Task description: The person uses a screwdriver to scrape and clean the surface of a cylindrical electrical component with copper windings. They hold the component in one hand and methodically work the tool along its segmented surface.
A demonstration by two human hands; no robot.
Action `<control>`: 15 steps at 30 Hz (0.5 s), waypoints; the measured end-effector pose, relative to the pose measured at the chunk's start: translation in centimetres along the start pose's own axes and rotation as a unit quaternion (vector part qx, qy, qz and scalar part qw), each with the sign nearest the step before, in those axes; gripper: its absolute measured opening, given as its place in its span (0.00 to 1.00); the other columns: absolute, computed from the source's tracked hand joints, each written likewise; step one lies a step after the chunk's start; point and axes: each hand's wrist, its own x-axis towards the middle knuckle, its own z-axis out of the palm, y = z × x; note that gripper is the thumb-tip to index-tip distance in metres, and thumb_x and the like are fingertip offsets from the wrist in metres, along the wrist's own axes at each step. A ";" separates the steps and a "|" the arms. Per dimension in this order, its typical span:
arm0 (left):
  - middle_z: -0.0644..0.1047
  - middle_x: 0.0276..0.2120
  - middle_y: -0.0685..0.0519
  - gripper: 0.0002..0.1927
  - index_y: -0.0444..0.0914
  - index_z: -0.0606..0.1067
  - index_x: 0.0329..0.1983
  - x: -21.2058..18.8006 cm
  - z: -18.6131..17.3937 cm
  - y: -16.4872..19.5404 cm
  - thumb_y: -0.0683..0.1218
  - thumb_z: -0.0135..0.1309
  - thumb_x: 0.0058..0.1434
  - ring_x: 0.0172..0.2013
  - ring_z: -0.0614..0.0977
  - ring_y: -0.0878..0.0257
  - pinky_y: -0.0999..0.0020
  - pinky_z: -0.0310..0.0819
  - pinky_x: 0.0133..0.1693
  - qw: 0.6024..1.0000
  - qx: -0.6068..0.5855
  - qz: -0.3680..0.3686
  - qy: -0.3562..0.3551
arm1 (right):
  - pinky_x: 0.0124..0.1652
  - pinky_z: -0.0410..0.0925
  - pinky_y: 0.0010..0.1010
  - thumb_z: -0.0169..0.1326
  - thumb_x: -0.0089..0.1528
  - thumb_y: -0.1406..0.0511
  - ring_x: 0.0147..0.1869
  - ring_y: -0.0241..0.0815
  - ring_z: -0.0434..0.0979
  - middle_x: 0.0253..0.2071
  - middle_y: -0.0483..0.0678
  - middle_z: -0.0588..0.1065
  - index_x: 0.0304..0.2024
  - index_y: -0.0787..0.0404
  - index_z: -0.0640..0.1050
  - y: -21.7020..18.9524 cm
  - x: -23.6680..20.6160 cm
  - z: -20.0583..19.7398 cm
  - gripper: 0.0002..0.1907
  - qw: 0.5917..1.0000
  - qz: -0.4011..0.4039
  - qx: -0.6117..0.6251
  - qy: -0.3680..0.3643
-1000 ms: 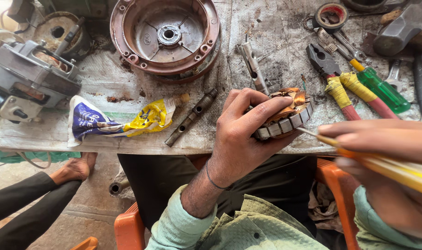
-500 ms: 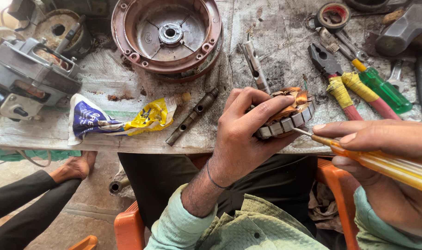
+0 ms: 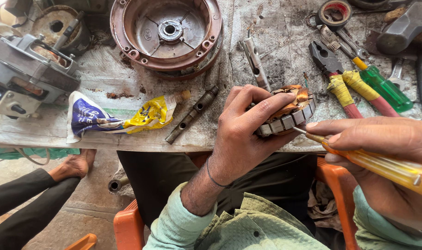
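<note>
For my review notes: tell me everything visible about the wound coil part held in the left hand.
The stator is a ring of grey metal segments with copper-coloured windings bunched on top. It is tilted, held at the near edge of the workbench. The left hand wraps its near side, hiding part of it. The thin metal tip of the yellow-handled screwdriver, held in the right hand, meets its rim.

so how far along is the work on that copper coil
Already done: the round metal housing lies open on the bench, coil out. In hand: the left hand grips the copper coil while the right hand puts a yellow screwdriver tip to its edge. Left: the coil is not back in the housing.
</note>
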 end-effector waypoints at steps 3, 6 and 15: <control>0.75 0.42 0.56 0.28 0.47 0.75 0.59 0.0 0.0 0.0 0.48 0.73 0.56 0.46 0.76 0.60 0.67 0.75 0.50 1.000 -0.003 -0.004 0.001 | 0.59 0.76 0.39 0.58 0.59 0.76 0.56 0.50 0.85 0.49 0.60 0.80 0.49 0.64 0.72 0.3 -0.1 0.3 0.16 0.998 -0.007 -0.045 0.041; 0.75 0.42 0.56 0.28 0.47 0.75 0.59 -0.1 0.0 0.1 0.48 0.73 0.57 0.46 0.76 0.60 0.67 0.75 0.49 1.000 0.001 -0.005 0.004 | 0.56 0.79 0.34 0.53 0.64 0.74 0.57 0.49 0.85 0.45 0.58 0.80 0.51 0.63 0.68 1.1 0.0 0.2 0.14 0.997 -0.002 0.063 0.046; 0.74 0.41 0.56 0.28 0.46 0.75 0.59 0.0 0.1 0.0 0.48 0.73 0.57 0.45 0.76 0.60 0.67 0.75 0.49 1.000 0.008 0.002 -0.002 | 0.53 0.78 0.38 0.48 0.63 0.75 0.56 0.55 0.83 0.47 0.62 0.78 0.48 0.67 0.70 0.3 2.8 -1.5 0.11 0.996 -0.062 0.013 -0.064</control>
